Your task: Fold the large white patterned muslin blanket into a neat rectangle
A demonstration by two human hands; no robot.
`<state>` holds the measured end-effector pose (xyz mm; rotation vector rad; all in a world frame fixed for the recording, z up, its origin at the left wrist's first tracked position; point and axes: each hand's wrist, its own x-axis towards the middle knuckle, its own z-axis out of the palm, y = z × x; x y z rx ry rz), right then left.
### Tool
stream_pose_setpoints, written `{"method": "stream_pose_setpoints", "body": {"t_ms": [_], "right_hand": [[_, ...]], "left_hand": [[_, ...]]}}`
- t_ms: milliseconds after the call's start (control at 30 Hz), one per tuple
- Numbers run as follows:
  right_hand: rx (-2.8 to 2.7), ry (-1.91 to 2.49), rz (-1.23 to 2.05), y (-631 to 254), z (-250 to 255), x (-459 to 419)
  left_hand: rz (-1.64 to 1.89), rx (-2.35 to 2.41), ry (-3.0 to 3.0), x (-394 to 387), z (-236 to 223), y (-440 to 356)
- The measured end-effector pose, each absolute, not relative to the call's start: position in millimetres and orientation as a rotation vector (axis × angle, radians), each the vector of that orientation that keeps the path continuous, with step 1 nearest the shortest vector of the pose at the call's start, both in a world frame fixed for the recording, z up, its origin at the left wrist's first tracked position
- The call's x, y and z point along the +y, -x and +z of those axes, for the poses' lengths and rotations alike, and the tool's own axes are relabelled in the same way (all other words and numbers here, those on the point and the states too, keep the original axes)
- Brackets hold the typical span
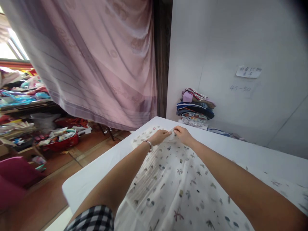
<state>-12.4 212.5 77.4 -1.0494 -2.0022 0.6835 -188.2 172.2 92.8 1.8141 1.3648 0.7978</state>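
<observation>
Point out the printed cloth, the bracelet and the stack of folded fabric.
Printed cloth (172,183), head view: middle of its surface.
Bracelet (151,146), head view: outer band.
Stack of folded fabric (195,109), head view: front side.

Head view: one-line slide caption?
Left hand and right hand pinch a patterned white cloth at a white table, with folded textiles stacked beyond.

From my end, the printed cloth (178,179) looks thin, matt and finely crinkled. The surface (216,141) under it is smooth and white, with a soft sheen. I see a shiny bracelet, metal by its look (150,146), a matt woven sleeve (96,218), a faintly lustrous fabric curtain (115,64), a smooth panel wall (204,41) and a paper note (248,72).
</observation>
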Motion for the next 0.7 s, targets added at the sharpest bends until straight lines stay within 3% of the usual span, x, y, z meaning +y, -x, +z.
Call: {"method": "stream_pose_setpoints", "body": {"t_ms": [133, 367, 700], "right_hand": [[-1.885, 0.969, 0.822, 12, 73, 200], [-1.754, 0.940, 0.755, 5, 75, 178], [-1.905, 0.783, 0.381, 1, 75, 169]], "left_hand": [[0.940, 1.356, -1.735, 161, 92, 176], [1.018, 1.368, -1.567, 143, 95, 165], [1.114, 1.299, -1.131, 140, 100, 155]]}}
